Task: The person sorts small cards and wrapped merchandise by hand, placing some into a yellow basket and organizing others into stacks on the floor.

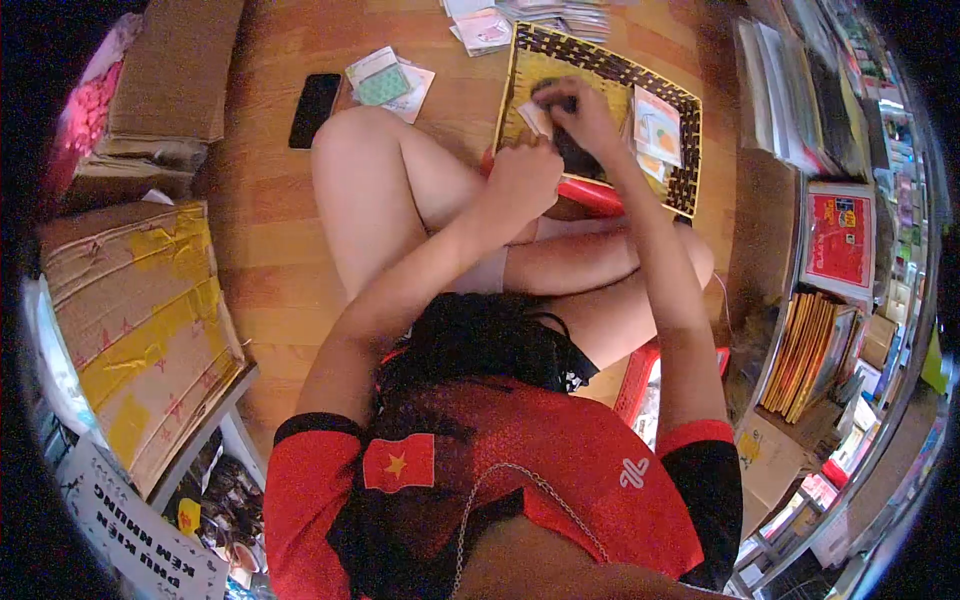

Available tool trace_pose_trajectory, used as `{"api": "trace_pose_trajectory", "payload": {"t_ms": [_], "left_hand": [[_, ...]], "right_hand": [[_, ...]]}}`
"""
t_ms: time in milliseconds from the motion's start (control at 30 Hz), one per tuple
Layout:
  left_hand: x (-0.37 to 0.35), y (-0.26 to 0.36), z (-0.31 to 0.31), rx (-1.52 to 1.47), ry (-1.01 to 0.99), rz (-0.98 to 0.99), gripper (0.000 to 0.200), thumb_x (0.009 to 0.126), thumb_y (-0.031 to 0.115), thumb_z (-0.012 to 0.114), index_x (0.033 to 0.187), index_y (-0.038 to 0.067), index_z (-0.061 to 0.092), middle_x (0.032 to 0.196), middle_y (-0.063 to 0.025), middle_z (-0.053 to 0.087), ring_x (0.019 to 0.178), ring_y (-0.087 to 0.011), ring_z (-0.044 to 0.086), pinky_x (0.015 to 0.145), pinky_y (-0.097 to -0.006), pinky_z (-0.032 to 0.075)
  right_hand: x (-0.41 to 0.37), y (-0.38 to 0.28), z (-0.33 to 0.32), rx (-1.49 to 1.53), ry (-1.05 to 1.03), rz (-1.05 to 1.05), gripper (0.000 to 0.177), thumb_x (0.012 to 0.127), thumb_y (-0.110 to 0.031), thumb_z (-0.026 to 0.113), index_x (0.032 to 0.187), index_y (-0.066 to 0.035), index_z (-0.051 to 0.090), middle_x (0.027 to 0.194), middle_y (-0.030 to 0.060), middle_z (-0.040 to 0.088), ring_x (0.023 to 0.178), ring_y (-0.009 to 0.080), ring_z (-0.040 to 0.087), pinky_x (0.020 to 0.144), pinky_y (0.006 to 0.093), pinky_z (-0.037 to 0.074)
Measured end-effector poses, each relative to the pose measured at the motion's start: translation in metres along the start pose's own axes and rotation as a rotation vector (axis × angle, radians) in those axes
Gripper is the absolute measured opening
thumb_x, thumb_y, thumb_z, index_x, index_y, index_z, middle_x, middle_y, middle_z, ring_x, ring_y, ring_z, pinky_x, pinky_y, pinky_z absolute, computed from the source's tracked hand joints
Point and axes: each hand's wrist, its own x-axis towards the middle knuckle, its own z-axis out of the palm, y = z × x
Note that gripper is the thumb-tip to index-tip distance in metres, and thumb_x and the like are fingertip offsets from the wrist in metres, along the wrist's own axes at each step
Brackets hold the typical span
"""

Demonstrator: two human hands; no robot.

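Observation:
A woven yellow-and-dark basket [607, 47] rests in front of my crossed legs. At its near left edge, my left hand [527, 178] is closed, its fingers on a small white card [535, 119] that stands up over the basket. My right hand [583, 112] is above the inside of the basket, fingers curled and pinched close to the card's top; whatever lies in them is too small to make out. Printed paper packets [657, 127] lean along the basket's right side. Something dark, perhaps shadow, lies under my right hand.
A black phone [315, 111] and several cards [384, 84] lie on the wooden floor [275, 215] to the left. More paper packets [487, 31] lie beyond the basket. Cardboard boxes [150, 330] stand left; a loaded shelf [840, 235] lines the right. A red object [592, 196] shows under the basket.

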Motion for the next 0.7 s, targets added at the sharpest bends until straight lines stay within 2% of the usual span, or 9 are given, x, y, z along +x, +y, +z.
{"api": "trace_pose_trajectory", "payload": {"t_ms": [67, 167, 267, 300, 400, 467, 533, 667, 700], "left_hand": [[-0.001, 0.004, -0.010, -0.002, -0.151, -0.015, 0.023, 0.074, 0.017, 0.055, 0.089, -0.001, 0.061, 0.088, -0.0164, 0.060, 0.075, -0.0303, 0.063, 0.062, -0.0424, 0.052], [-0.001, 0.004, -0.004, 0.002, -0.015, -0.007, 0.022, 0.074, 0.017, 0.055, 0.085, 0.000, 0.061, 0.080, -0.0160, 0.062, 0.073, -0.0299, 0.063, 0.061, -0.0429, 0.052], [0.002, -0.002, 0.015, 0.005, 0.159, 0.042, 0.017, 0.069, 0.012, 0.060, 0.082, 0.003, 0.065, 0.078, -0.0132, 0.063, 0.074, -0.0266, 0.064, 0.061, -0.0400, 0.052], [0.002, -0.002, 0.013, -0.004, 0.142, 0.050, 0.017, 0.070, 0.013, 0.058, 0.082, 0.002, 0.064, 0.078, -0.0135, 0.063, 0.073, -0.0274, 0.064, 0.061, -0.0406, 0.052], [-0.001, -0.004, 0.002, -0.010, 0.061, 0.039, 0.019, 0.073, 0.015, 0.055, 0.083, 0.000, 0.061, 0.078, -0.0140, 0.063, 0.072, -0.0290, 0.063, 0.060, -0.0416, 0.052], [-0.001, 0.000, -0.004, -0.004, -0.035, 0.002, 0.019, 0.074, 0.015, 0.055, 0.084, 0.001, 0.061, 0.079, -0.0139, 0.063, 0.071, -0.0290, 0.063, 0.059, -0.0415, 0.052], [0.000, -0.003, 0.008, 0.000, 0.101, 0.031, 0.019, 0.074, 0.016, 0.055, 0.084, 0.000, 0.060, 0.075, -0.0145, 0.063, 0.068, -0.0299, 0.063, 0.058, -0.0421, 0.052], [0.001, -0.003, 0.009, 0.002, 0.101, 0.019, 0.020, 0.073, 0.017, 0.056, 0.084, 0.001, 0.060, 0.069, -0.0149, 0.063, 0.063, -0.0311, 0.063, 0.056, -0.0429, 0.051], [0.000, -0.003, 0.007, 0.014, 0.112, 0.040, 0.020, 0.074, 0.017, 0.055, 0.084, 0.001, 0.060, 0.070, -0.0147, 0.063, 0.064, -0.0310, 0.063, 0.057, -0.0427, 0.051]], "right_hand": [[-0.010, -0.002, -0.014, 0.040, -0.252, 0.041, 0.021, 0.064, 0.000, 0.061, 0.082, -0.008, 0.068, 0.089, 0.0110, 0.060, 0.089, 0.0261, 0.057, 0.083, 0.0330, 0.044], [-0.011, 0.015, -0.046, -0.075, -0.564, -0.029, 0.019, 0.062, -0.004, 0.064, 0.079, -0.011, 0.068, 0.086, 0.0093, 0.063, 0.087, 0.0255, 0.059, 0.081, 0.0339, 0.046], [0.001, 0.022, -0.042, -0.146, -0.328, 0.059, 0.019, 0.062, -0.004, 0.064, 0.080, -0.009, 0.068, 0.086, 0.0095, 0.063, 0.085, 0.0263, 0.059, 0.080, 0.0342, 0.046], [0.001, 0.021, -0.028, -0.136, -0.130, 0.103, 0.019, 0.062, -0.003, 0.063, 0.080, -0.007, 0.067, 0.090, 0.0101, 0.064, 0.083, 0.0280, 0.060, 0.080, 0.0341, 0.046], [-0.002, 0.010, -0.004, -0.021, -0.009, -0.019, 0.022, 0.061, -0.003, 0.063, 0.082, -0.008, 0.067, 0.088, 0.0107, 0.063, 0.083, 0.0294, 0.059, 0.080, 0.0348, 0.046], [-0.010, 0.009, -0.018, 0.014, -0.319, -0.006, 0.023, 0.061, -0.003, 0.063, 0.082, -0.011, 0.068, 0.087, 0.0100, 0.063, 0.085, 0.0291, 0.058, 0.080, 0.0356, 0.046], [-0.015, 0.014, -0.037, -0.061, -0.505, -0.065, 0.024, 0.061, -0.004, 0.063, 0.082, -0.013, 0.069, 0.086, 0.0093, 0.063, 0.086, 0.0287, 0.058, 0.079, 0.0359, 0.046], [0.003, 0.023, -0.037, -0.291, -0.289, 0.053, 0.019, 0.062, -0.005, 0.064, 0.079, -0.011, 0.067, 0.087, 0.0112, 0.064, 0.081, 0.0292, 0.060, 0.077, 0.0354, 0.047], [0.005, 0.016, -0.026, -0.245, -0.106, 0.160, 0.019, 0.063, -0.004, 0.064, 0.081, -0.009, 0.065, 0.089, 0.0124, 0.063, 0.083, 0.0298, 0.061, 0.078, 0.0355, 0.047]]}}
